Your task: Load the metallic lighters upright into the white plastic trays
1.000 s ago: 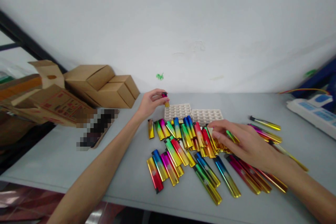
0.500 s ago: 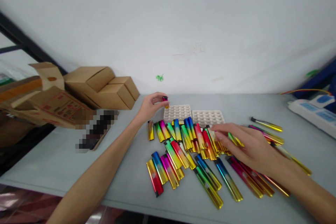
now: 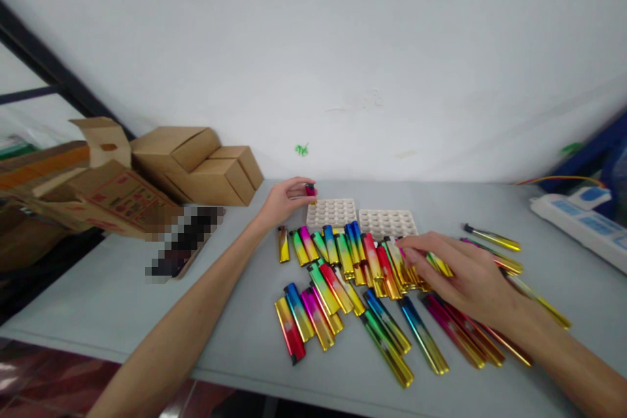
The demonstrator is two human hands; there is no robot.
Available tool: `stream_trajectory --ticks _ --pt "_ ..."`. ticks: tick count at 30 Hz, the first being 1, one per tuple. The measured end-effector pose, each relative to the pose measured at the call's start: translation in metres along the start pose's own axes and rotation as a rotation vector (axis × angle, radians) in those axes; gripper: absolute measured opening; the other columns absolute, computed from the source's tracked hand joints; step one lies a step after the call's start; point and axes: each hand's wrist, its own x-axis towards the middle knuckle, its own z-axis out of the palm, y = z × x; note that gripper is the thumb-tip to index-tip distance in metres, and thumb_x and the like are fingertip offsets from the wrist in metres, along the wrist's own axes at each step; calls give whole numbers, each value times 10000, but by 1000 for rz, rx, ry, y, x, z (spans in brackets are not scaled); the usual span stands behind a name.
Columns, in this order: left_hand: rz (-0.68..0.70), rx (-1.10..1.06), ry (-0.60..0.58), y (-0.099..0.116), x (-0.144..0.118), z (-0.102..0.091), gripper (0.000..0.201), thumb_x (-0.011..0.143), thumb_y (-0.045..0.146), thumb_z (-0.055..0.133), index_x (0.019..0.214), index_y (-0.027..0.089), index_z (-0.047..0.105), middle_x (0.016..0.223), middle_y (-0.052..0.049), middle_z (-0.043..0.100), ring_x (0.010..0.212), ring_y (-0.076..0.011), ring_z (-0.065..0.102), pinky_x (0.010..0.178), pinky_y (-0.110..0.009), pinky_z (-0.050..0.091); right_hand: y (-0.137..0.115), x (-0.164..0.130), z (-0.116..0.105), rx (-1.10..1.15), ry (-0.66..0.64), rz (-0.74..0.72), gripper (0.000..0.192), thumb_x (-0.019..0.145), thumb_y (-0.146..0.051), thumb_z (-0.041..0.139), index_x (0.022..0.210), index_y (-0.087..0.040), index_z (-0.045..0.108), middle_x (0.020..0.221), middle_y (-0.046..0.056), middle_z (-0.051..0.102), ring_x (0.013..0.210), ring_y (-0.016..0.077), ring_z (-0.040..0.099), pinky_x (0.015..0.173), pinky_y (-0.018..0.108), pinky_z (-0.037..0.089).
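Several shiny rainbow-coloured lighters point(image 3: 353, 287) lie spread over the grey table point(image 3: 235, 313). My left hand point(image 3: 281, 199) pinches a pink and gold lighter point(image 3: 310, 192) upright at the back-left corner of a white cell tray point(image 3: 332, 212). A second white cell tray point(image 3: 386, 222) lies to its right. My right hand point(image 3: 465, 277) rests palm down on the right part of the pile, fingertips on lighters near the second tray; whether it grips one is hidden.
Brown cardboard boxes point(image 3: 196, 163) stand at the back left against the white wall, with flattened printed cartons point(image 3: 98, 199) beside them. A white power strip point(image 3: 582, 222) lies at the far right. The table's front edge runs close to the nearest lighters.
My left hand has lowered the pink lighter a little at the tray's corner. My right hand has shifted slightly over the pile. The view has tilted slightly.
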Motion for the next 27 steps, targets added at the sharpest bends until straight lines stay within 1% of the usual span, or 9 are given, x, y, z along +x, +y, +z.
stream_trajectory --ticks 3,5,7,9,11,14,17,21,27 --pt "-13 153 2 17 -5 -27 727 663 497 898 1260 173 639 1203 -141 745 1096 -286 724 986 -445 565 0 -1 -1 -59 17 -33 151 1053 -198 531 1160 -222 635 989 28 792 842 168 768 796 298 605" --pt "-54 411 -17 34 -14 -47 576 705 565 842 1091 162 698 1106 -128 760 1009 -271 726 897 -385 568 1 -2 -1 -82 12 -47 147 1063 -205 519 1161 -214 628 988 26 786 849 158 764 798 285 599" --pt "-149 693 -104 50 -26 -61 487 789 650 731 900 177 718 879 -84 761 817 -239 707 753 -333 539 1 -2 -1 -101 15 -65 147 1072 -214 503 1156 -213 623 986 24 783 850 152 762 799 277 596" --pt "-291 833 -287 61 -37 -64 538 838 717 622 742 191 685 668 -52 701 644 -213 651 634 -304 484 1 -2 -2 -120 22 -81 149 1080 -224 486 1141 -215 621 976 23 781 841 150 759 794 273 596" --pt "-444 887 -455 64 -45 -58 582 832 753 587 656 202 654 565 -42 651 545 -201 599 551 -292 430 1 -1 -1 -136 18 -83 159 1088 -232 467 1126 -217 620 962 25 780 825 151 755 786 272 597" --pt "-557 929 -531 61 -49 -44 600 801 768 595 585 209 616 504 -50 618 480 -198 557 483 -289 371 1 -1 -1 -147 6 -74 160 1087 -230 470 1135 -215 622 966 30 779 827 152 753 795 269 597" --pt "-534 905 -502 56 -47 -37 575 804 751 580 596 215 602 485 -46 603 449 -194 532 462 -288 348 3 -2 0 -142 3 -64 148 1075 -217 499 1155 -212 624 976 29 780 831 152 754 809 267 593" --pt "-485 834 -483 51 -46 -39 464 803 664 599 697 214 643 538 -41 639 489 -199 555 475 -281 337 2 -1 0 -110 0 -64 135 1068 -203 509 1141 -213 622 948 25 780 784 148 748 773 260 591" --pt "-301 1021 -461 50 -49 -30 303 819 461 578 635 221 554 607 -37 620 576 -201 553 544 -295 326 1 1 0 -120 -1 -47 131 1070 -216 505 1119 -213 626 925 32 778 751 155 741 748 260 596"
